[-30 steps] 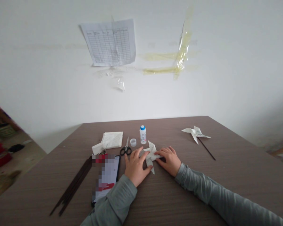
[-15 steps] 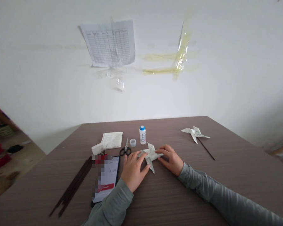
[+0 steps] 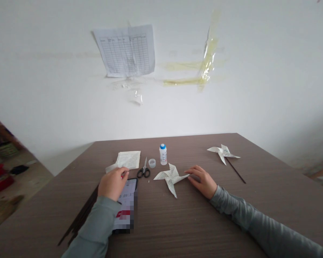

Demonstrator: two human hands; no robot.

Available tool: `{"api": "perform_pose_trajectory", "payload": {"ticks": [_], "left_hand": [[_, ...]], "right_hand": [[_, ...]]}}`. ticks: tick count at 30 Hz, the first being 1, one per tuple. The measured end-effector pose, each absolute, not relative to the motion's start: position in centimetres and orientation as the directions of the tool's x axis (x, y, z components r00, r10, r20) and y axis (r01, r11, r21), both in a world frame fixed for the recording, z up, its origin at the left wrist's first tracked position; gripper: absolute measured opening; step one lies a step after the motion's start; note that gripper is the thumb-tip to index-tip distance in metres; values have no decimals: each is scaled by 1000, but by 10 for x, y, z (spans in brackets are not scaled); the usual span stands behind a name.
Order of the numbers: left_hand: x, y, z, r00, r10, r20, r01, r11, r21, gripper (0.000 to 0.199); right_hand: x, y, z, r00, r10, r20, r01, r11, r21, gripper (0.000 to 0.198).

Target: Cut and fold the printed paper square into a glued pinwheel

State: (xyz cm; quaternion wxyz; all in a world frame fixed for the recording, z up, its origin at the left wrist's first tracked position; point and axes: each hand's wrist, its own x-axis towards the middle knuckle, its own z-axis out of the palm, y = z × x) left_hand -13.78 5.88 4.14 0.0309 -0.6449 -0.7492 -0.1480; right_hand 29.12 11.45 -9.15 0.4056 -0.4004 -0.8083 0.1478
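Observation:
A folded paper pinwheel with printed text lies on the table. My right hand rests at its right side, thumb and fingers closed on one blade tip. Over the top end of a phone is my left hand, its fingers bent together; a bit of red shows at the fingertips, too small to name. That hand and its sleeve partly hide the phone and a bundle of dark sticks. Black-handled scissors lie between my left hand and the pinwheel.
Behind the pinwheel stands a white bottle with a blue top, beside a translucent cap. A stack of paper squares lies at the back left. A finished-looking pinwheel on a stick lies at right. The wall borders the table's back edge.
My left hand has left the pinwheel and moved left to the phone's top end. The pinwheel's left blades are uncovered now. My right hand has shifted slightly right, at the blade tip.

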Motion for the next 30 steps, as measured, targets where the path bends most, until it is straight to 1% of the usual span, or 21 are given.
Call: {"api": "perform_pose_trajectory", "payload": {"ticks": [2,4,7,11,14,16,20,24,27,30], "left_hand": [[-156,62,46,-233,942,243,972,217,93,37],[-169,64,45,-214,940,266,976,213,32,41],[-181,66,38,-206,938,280,975,220,-16,42],[-183,67,31,-219,940,261,973,231,-19,42],[-182,68,28,-232,935,267,971,240,3,37],[-183,70,26,-243,934,263,968,252,-3,35],[-185,75,22,-254,933,254,960,276,-52,36],[-188,79,18,-245,940,238,962,267,-63,41],[-189,79,17,-236,944,229,965,255,-56,44],[-190,79,17,-238,941,240,968,250,-22,43]], "right_hand": [[290,114,-91,-362,759,541,520,646,-558,28],[289,114,-90,-363,761,537,519,644,-562,28],[288,113,-89,-352,774,526,522,629,-576,28],[287,114,-89,-347,774,530,520,629,-578,25],[286,114,-90,-353,766,537,510,639,-576,24],[286,114,-90,-359,757,546,497,650,-575,23],[285,114,-92,-358,735,575,478,674,-563,23],[285,115,-94,-355,728,586,476,680,-557,24],[286,115,-94,-348,727,592,469,682,-562,23],[286,115,-93,-350,717,602,466,691,-552,26]]}}
